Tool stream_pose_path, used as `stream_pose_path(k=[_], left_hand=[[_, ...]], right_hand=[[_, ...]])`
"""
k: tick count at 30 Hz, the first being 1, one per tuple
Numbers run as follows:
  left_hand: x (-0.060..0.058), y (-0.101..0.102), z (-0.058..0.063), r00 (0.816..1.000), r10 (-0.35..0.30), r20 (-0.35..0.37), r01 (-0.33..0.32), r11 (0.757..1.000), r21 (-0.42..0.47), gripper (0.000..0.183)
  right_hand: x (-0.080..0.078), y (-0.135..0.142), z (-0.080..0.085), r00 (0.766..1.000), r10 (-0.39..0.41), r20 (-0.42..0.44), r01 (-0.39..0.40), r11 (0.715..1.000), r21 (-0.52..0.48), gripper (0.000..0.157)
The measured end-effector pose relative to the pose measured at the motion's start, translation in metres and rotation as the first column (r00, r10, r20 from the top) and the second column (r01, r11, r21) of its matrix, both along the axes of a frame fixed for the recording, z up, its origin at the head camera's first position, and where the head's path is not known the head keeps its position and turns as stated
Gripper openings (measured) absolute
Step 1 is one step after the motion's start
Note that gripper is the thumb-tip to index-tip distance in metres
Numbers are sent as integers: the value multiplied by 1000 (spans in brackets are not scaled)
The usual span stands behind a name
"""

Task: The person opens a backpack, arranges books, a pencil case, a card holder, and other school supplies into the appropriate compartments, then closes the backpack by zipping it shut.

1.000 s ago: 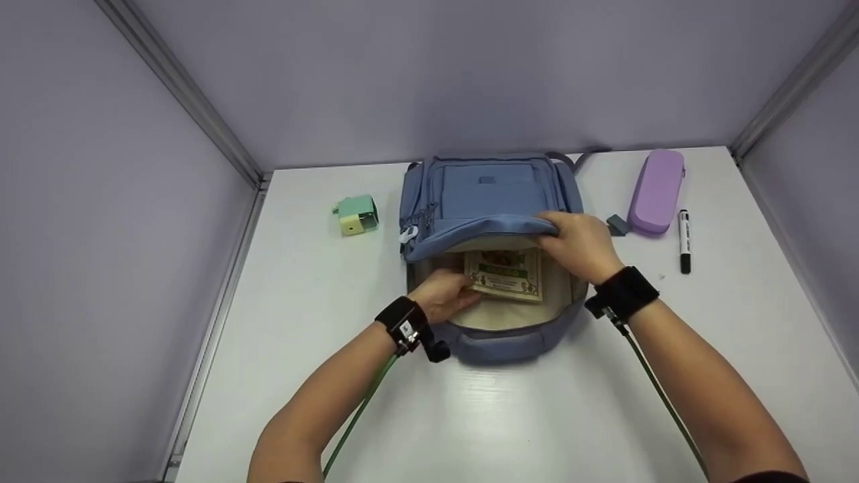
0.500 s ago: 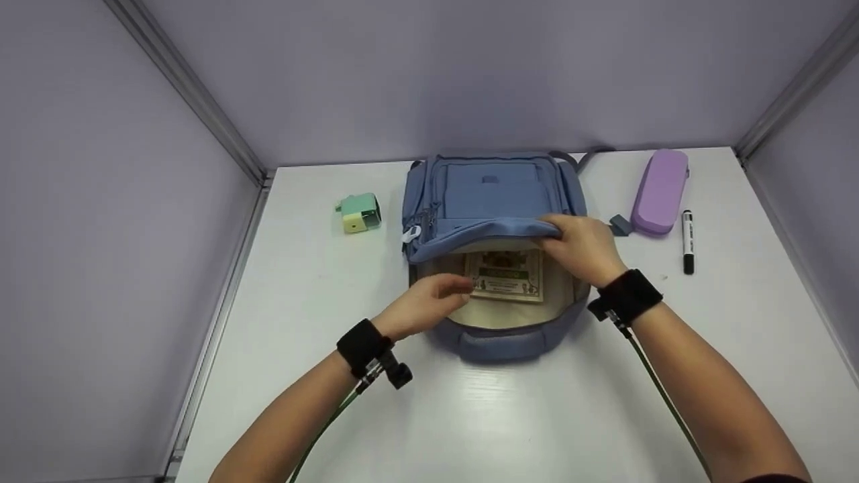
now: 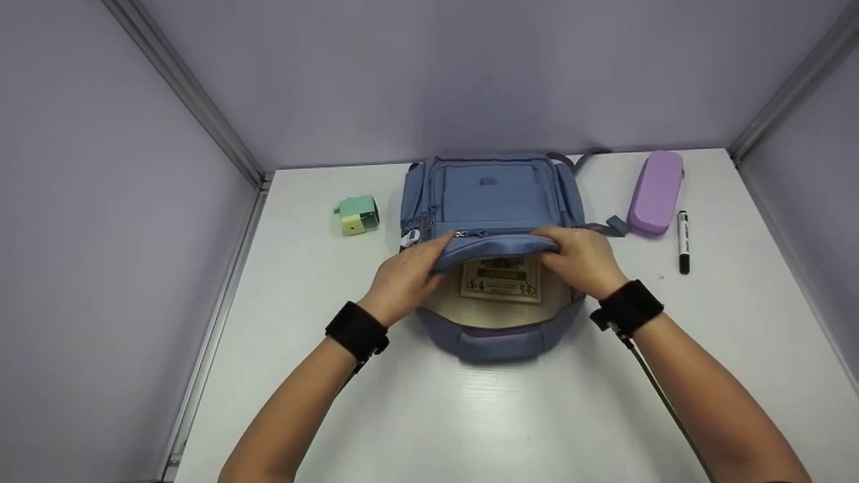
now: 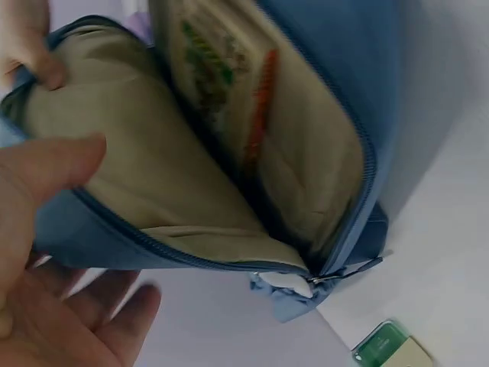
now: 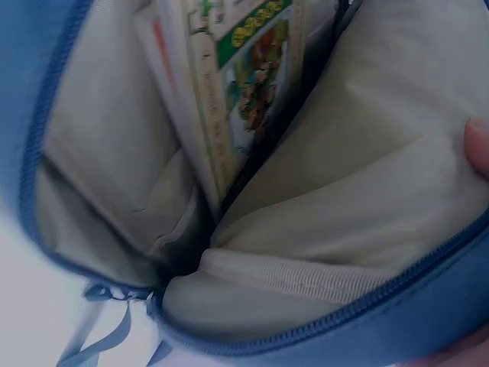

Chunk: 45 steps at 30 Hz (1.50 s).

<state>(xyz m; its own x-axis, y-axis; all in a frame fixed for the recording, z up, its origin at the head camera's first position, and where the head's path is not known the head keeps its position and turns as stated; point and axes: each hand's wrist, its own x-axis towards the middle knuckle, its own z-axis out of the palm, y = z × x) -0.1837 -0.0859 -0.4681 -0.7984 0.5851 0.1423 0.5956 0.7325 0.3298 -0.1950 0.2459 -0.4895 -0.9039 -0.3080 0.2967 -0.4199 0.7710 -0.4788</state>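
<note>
A blue backpack [image 3: 496, 194] lies on the table with its main compartment unzipped, cream lining showing. My right hand [image 3: 582, 260] grips the right part of its raised flap, thumb on the lining side. At the flap's left part is my left hand [image 3: 405, 278]. In the left wrist view, the left thumb [image 4: 65, 164] lies over the lining side, while the other fingers spread loosely beyond the flap's edge. Inside the compartment stands a book [image 5: 248, 84] with a green title band, also seen in the head view [image 3: 500, 280] partly under the flap.
A green and yellow pencil sharpener [image 3: 358, 215] sits left of the backpack. To the right lie a purple pencil case [image 3: 658, 193] and a black-and-white marker [image 3: 683, 241]. A strap end [image 3: 617, 225] extends beside the case. Walls [image 3: 470, 74] enclose the white table [image 3: 483, 416].
My left hand has let go of the book, drawn out of the compartment, and moved up to the flap's left part. The right hand keeps its grip; the flap has shifted slightly toward me.
</note>
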Motion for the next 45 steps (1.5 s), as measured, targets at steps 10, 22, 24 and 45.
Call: stream_pose_path(k=[10, 22, 24, 45], left_hand=[[8, 2, -19, 994, -107, 15, 108, 988, -108, 43], [23, -2, -49, 989, -151, 8, 149, 967, -205, 42], [23, -2, -52, 987, -158, -4, 153, 963, -221, 42], [24, -12, -70, 975, -205, 89, 219, 955, -201, 51]], right_hand=[[25, 8, -25, 985, 154, -84, -145, 984, 102, 50], [50, 20, -60, 955, 179, -235, -160, 982, 96, 35], [53, 22, -65, 953, 196, -231, -179, 979, 94, 30], [61, 29, -80, 947, 305, -98, -290, 947, 136, 16]])
